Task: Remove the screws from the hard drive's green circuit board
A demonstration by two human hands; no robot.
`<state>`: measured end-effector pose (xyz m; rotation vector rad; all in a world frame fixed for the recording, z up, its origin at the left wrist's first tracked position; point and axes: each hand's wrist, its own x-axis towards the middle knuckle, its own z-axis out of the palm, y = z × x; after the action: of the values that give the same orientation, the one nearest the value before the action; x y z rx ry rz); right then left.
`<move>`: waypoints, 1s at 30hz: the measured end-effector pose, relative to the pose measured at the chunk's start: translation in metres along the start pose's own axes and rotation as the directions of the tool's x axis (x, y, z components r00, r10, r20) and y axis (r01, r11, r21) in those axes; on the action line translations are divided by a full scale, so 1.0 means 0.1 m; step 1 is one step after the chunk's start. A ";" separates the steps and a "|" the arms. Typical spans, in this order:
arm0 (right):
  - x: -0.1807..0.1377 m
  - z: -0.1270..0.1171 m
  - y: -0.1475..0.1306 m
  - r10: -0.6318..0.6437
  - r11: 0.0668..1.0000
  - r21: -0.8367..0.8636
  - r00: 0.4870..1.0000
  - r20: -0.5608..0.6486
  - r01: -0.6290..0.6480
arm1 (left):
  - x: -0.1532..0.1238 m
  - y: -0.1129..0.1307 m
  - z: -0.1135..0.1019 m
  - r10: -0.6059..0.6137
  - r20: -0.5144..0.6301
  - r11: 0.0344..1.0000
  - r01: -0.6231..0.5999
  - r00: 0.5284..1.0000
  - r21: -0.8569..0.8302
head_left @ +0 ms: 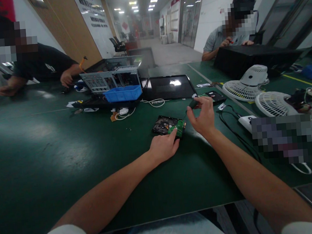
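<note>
- Green worktop is under the hard drive, which lies flat in front of the person.
- The left hand is at the near edge of the hard drive, and one finger rests on its green circuit board. I cannot tell if this hand's grip is squeezed on the hard drive or only leaning there.
- The right hand is just to the right of the hard drive. Its grip is closed around a dark screwdriver. The thin end points down near the right side of the hard drive, but I cannot tell if it touches.
- Behind the hard drive is a curly white cord, then a shiny black panel.
- Behind the hard drive and to its left are a blue tray and a metal computer case.
- Far to the right of the hard drive are white fans.
- Well behind the hard drive, a person in a dark shirt is on the left, and a person in a grey shirt is on the right.
</note>
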<state>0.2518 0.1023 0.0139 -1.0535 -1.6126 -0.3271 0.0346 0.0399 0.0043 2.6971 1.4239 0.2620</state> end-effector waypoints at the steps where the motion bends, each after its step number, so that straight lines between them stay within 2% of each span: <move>1: 0.00 0.00 0.00 -0.006 1.000 0.014 1.000 0.006 0.006 | 0.00 0.00 0.01 0.000 -0.007 1.000 0.000 1.000 0.000; 7: -0.03 0.00 0.02 -0.005 1.000 0.027 1.000 0.030 0.004 | 0.00 0.00 0.03 -0.016 -0.003 1.000 0.016 1.000 0.014; 16: 0.00 -0.02 -0.04 -0.006 0.999 -0.050 1.000 -0.008 0.005 | 0.00 -0.02 0.00 -0.014 -0.009 1.000 0.014 1.000 0.010; 25: -0.01 -0.02 -0.05 0.032 0.999 0.025 0.999 0.032 -0.033 | 0.00 0.01 0.00 -0.037 -0.027 0.999 0.038 0.999 0.029; 30: -0.04 0.01 -0.02 0.044 0.998 0.032 0.999 0.029 -0.045 | -0.01 0.03 -0.03 -0.087 -0.026 0.994 0.089 0.996 0.062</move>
<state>0.2496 0.0997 0.0109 -1.0720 -1.6117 -0.2565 0.0360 0.0378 0.0074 2.6796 1.5789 0.2478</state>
